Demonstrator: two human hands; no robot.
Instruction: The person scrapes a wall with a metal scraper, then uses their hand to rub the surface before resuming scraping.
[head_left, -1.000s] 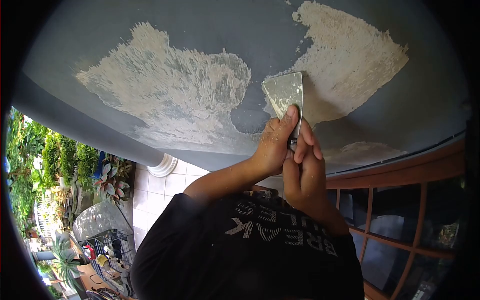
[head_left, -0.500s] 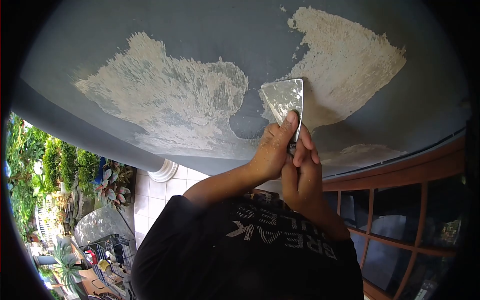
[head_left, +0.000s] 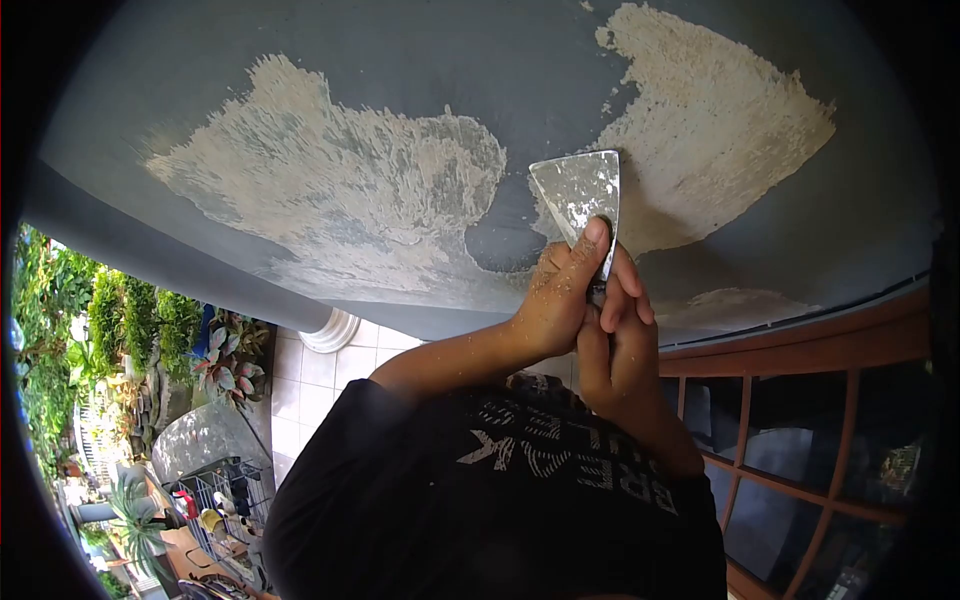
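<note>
A scraper point(head_left: 582, 188) with a wide, flat metal blade spotted with pale residue is pressed near the grey painted ceiling point(head_left: 440, 60). My left hand point(head_left: 557, 300) is closed around its handle, thumb laid along the base of the blade, with dust and crumbs on the skin. My right hand point(head_left: 622, 350) grips the lower handle just beneath it, fingers curled. Most of the handle is hidden by both hands. The blade's edge lies by the left border of a bare, rough patch point(head_left: 715, 130). Another scraped patch point(head_left: 350, 190) spreads to the left.
Wood-framed window panes point(head_left: 790, 440) stand at the lower right. To the left are a grey beam point(head_left: 180, 270), a white column base point(head_left: 330, 330), floor tiles point(head_left: 290, 390), plants point(head_left: 140, 320) and a wire basket point(head_left: 225, 495) with objects in it.
The scraper and both hands sit slightly further right in the view, and the ceiling patches have shifted a little too. Both hands keep the same grip.
</note>
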